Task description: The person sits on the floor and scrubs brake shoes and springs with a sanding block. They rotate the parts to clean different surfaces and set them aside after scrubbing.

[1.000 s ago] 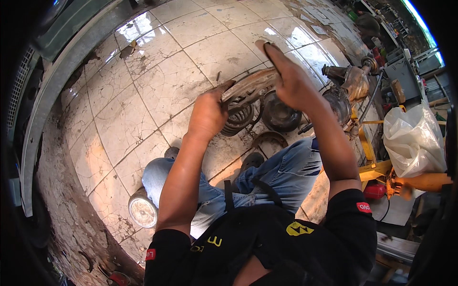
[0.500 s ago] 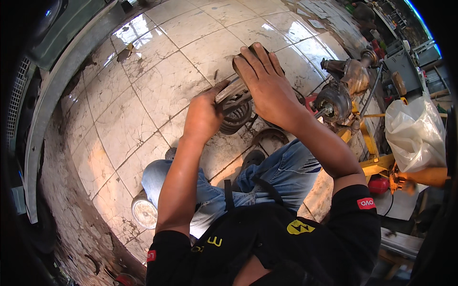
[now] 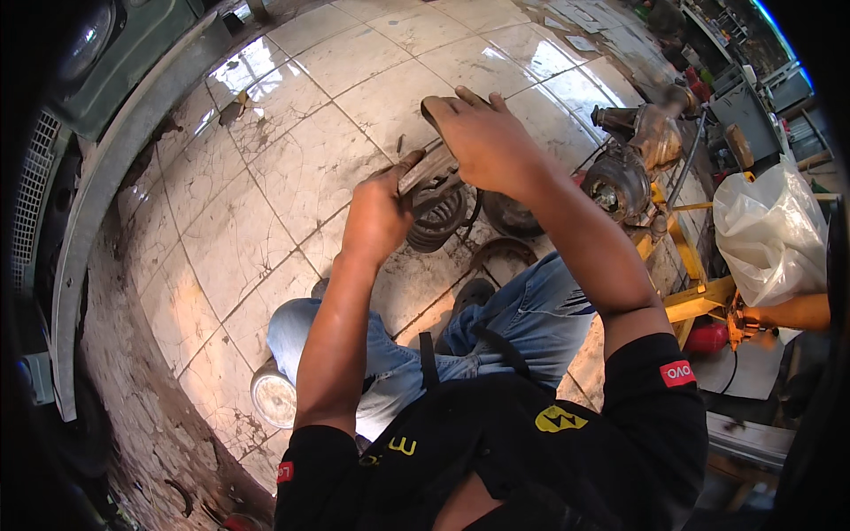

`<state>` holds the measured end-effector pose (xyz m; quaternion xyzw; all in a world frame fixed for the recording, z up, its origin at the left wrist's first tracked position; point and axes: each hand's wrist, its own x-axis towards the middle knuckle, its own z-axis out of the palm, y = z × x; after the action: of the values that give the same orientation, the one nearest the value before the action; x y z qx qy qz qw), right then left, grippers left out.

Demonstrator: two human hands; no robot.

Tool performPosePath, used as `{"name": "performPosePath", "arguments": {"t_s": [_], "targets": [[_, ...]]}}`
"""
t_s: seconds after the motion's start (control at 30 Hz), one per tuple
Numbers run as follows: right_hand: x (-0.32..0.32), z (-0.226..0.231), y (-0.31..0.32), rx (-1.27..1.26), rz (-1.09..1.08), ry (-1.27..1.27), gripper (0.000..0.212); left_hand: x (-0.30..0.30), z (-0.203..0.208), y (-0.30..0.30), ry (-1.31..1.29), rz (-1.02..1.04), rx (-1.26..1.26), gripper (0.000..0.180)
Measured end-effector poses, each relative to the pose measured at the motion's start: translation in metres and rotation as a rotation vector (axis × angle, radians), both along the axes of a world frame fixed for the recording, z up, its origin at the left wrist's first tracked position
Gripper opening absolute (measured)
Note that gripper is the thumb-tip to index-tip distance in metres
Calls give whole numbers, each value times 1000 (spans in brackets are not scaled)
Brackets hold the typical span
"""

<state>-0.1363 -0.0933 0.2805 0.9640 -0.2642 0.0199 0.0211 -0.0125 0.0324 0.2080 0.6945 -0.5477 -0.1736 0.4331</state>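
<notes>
My left hand (image 3: 379, 205) is closed round the near end of a worn grey piece that looks like a brake shoe (image 3: 428, 168), its thumb laid along the edge. Across the far end lies my right hand (image 3: 485, 146), its fingers bent over a dark flat piece (image 3: 430, 110) that it presses on the shoe. The palm hides most of that piece and the shoe's far part. Below the hands, dark coil springs (image 3: 436, 226) stand on the tiled floor. Beside them are a round dark drum-like part (image 3: 512, 215) and a curved shoe-like part (image 3: 505, 250).
On the right, a rusty axle assembly (image 3: 624, 181) stands by a yellow metal frame (image 3: 699, 301). A clear plastic bag (image 3: 766, 234) hangs near it. A round tin (image 3: 273, 398) sits by my left knee. A long grey curved beam (image 3: 80, 230) runs along the left.
My right hand has moved a little left and turned, its fingers now more bent. More of the drum-like part shows beneath it. My left hand keeps its hold in nearly the same place.
</notes>
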Motion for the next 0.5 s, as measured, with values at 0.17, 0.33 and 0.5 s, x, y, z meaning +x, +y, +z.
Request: {"name": "performPosePath", "arguments": {"t_s": [0.17, 0.33, 0.5], "targets": [[-16, -20, 14, -142, 85, -290, 54, 0, -8, -3, 86, -19, 10, 63], [-21, -24, 13, -125, 47, -285, 57, -3, -11, -6, -36, -33, -49, 66], [-8, -7, 1, -21, 11, -112, 61, -4, 0, -4, -7, 18, 23, 65]]}}
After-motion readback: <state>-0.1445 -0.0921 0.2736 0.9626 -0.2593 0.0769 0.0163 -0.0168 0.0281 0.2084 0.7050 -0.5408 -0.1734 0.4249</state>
